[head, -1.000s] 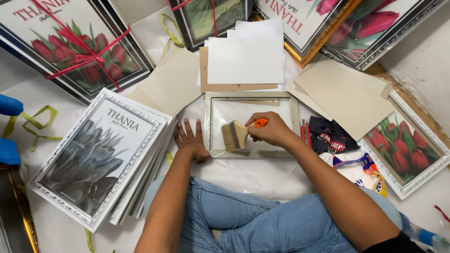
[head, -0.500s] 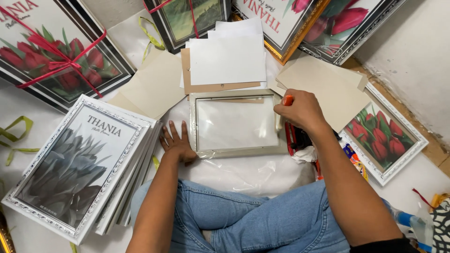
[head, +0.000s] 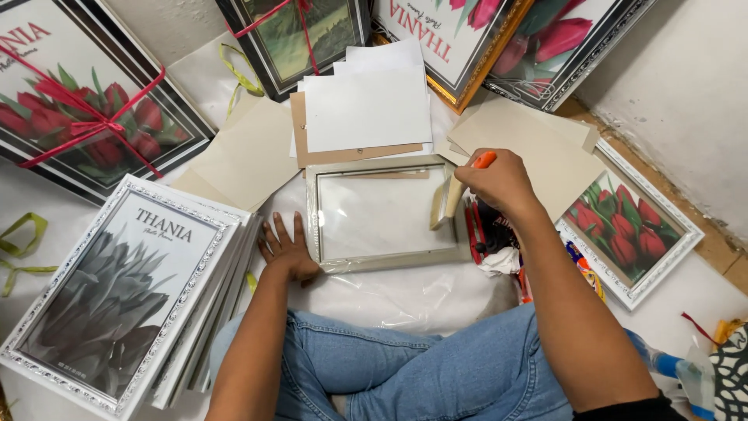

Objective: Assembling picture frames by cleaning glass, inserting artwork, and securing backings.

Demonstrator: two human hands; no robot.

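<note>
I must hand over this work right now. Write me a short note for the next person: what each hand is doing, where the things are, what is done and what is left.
Left hand: flat on the floor, fingers spread, against the left edge of the empty picture frame, steadying it.
Right hand: closed on an orange-handled brush, bristles at the frame's right edge.
Things: the frame lies on clear plastic sheet in front of the crossed legs. White sheets and a brown backing board lie just behind it. Stack of finished frames sits at left.
Done: the glass looks clean.
Left: probably insert a sheet and the backing; I cannot tell more.
</note>
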